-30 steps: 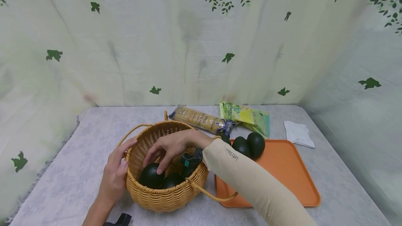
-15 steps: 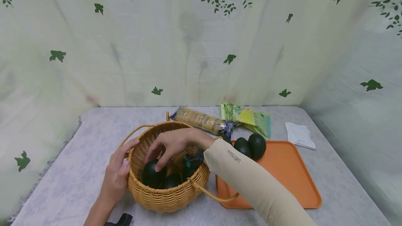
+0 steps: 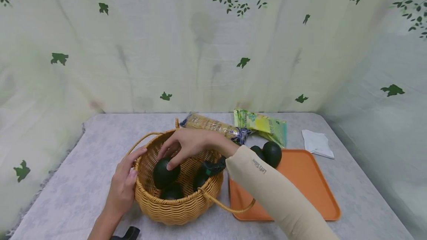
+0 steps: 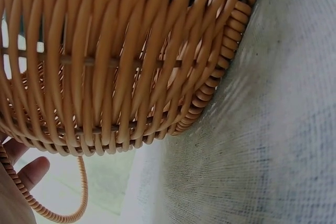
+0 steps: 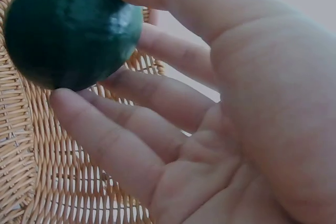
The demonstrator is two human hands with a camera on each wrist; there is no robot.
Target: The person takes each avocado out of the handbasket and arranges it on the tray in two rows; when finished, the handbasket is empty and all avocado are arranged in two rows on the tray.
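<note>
A round wicker basket (image 3: 176,210) stands on the table with dark green avocados inside. My right hand (image 3: 190,144) reaches into it and pinches one avocado (image 3: 164,175) between thumb and fingers. In the right wrist view this avocado (image 5: 71,30) looks smooth and shiny, with the thumb on one side and fingertips on the other. Below it lies a second avocado (image 3: 172,191), and another avocado (image 3: 200,177) rests at the basket's right side, partly behind my wrist strap. My left hand (image 3: 124,184) grips the basket's left rim; in the left wrist view its fingers show beside the looped handle (image 4: 84,192).
An orange tray (image 3: 310,184) lies to the right, with avocados (image 3: 272,154) at its far left corner, partly covered by my sleeve. Behind are a noodle pack (image 3: 210,124) and a green-yellow packet (image 3: 263,123). A white tissue (image 3: 317,143) lies far right; a black object (image 3: 130,233) sits at the front.
My right hand has lifted the avocado slightly and moved it a little up and to the right within the basket. My left hand stays at the rim.
</note>
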